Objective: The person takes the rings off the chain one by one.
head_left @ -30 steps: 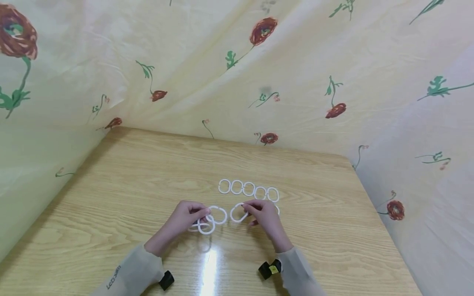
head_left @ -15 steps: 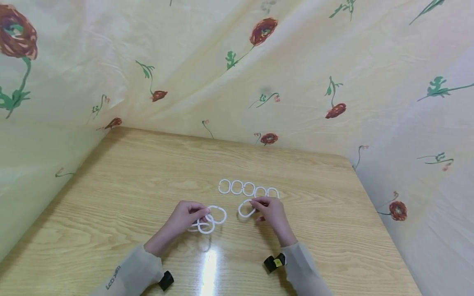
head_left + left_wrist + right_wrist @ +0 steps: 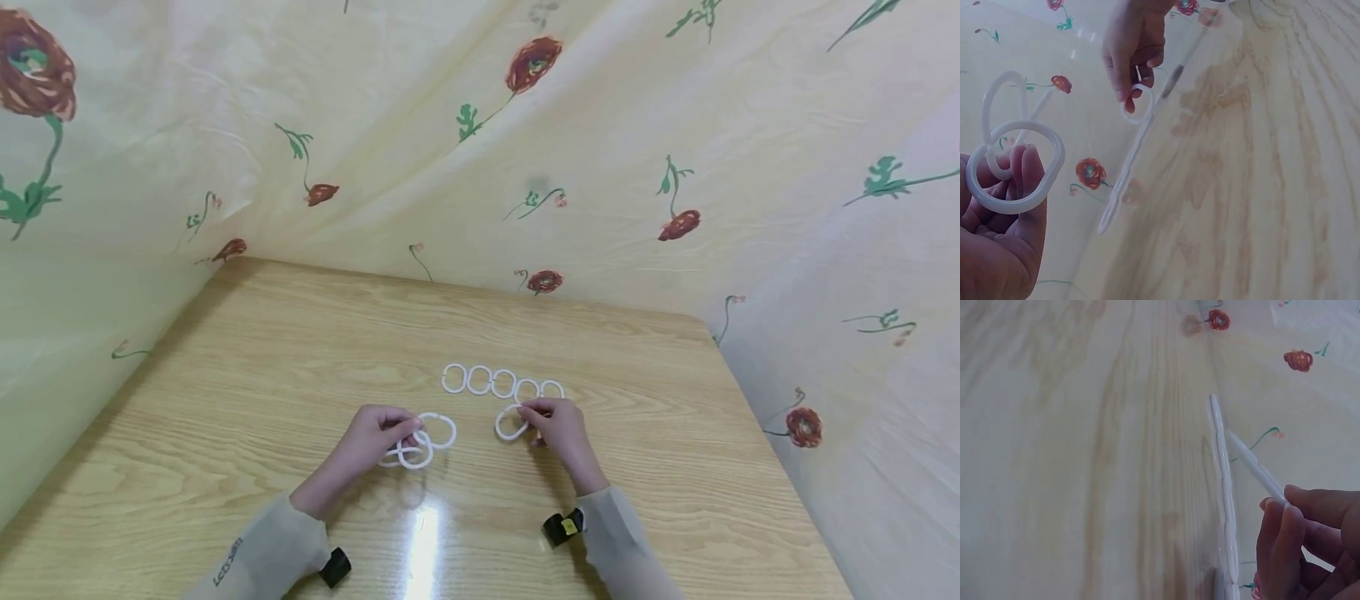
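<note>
In the head view, my left hand (image 3: 375, 437) grips a few white plastic chain links (image 3: 416, 467) that are hooked through one another. One of them juts out to the right of the fingers. In the left wrist view, a linked ring (image 3: 1060, 150) hangs over the fingertips, with another upright behind it. My right hand (image 3: 558, 429) pinches a single white link (image 3: 498, 427) between thumb and fingers, apart from the left hand's links. Seen edge-on in the right wrist view, that link (image 3: 1254, 464) tilts above the table.
Beyond the hands lies a row of several white links (image 3: 492, 383) flat on the wooden table (image 3: 337, 333), its right end partly behind the right hand. A flowered cloth (image 3: 420, 167) hangs along the back and both sides. Light glares on the tabletop near the front.
My right hand has moved right and slightly away from me with its link, widening the gap to the left hand. The left hand has barely shifted.
</note>
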Demonstrator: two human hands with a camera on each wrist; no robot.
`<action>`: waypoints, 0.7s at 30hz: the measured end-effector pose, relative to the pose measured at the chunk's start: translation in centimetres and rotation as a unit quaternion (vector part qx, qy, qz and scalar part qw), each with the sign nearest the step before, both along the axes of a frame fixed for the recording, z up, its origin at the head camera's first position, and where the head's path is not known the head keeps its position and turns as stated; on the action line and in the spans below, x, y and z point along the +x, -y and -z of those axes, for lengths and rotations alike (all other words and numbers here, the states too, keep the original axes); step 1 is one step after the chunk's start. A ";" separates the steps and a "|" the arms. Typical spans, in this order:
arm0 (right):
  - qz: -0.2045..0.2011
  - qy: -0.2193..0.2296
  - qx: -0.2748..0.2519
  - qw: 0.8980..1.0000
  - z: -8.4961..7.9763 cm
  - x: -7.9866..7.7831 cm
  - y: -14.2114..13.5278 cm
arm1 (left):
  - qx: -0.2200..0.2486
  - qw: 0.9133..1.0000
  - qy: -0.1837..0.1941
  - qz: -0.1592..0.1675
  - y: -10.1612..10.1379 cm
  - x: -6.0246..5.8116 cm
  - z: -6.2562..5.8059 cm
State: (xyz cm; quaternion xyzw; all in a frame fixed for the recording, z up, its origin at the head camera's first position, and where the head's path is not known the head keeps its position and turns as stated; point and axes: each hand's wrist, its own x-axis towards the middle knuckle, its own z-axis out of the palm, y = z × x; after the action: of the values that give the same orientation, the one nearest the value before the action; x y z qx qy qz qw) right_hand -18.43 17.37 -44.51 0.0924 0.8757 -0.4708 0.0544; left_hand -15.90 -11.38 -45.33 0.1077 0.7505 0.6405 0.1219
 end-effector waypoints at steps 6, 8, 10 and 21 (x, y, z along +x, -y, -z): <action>-0.001 0.011 0.029 1.000 -0.2 -0.1 -0.6 | 0.011 1.000 0.003 -0.002 0.1 -0.2 0.0; -0.004 0.013 0.038 0.999 -0.3 -0.2 -0.8 | 0.012 1.000 0.004 -0.003 0.1 -0.2 0.0; -0.013 0.006 0.060 0.998 -0.3 -0.2 -1.0 | 0.010 1.000 0.003 -0.003 0.1 -0.2 0.0; -0.046 0.016 0.097 0.994 -0.2 -0.4 -2.1 | 0.005 1.000 0.005 0.007 0.1 0.0 0.2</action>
State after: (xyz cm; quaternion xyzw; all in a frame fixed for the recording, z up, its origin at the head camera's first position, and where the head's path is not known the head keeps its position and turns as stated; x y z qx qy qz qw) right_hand -18.84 19.43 -44.27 0.0648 0.9196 -0.3790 0.0808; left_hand -15.89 -11.43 -45.50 0.1105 0.7458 0.6441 0.1292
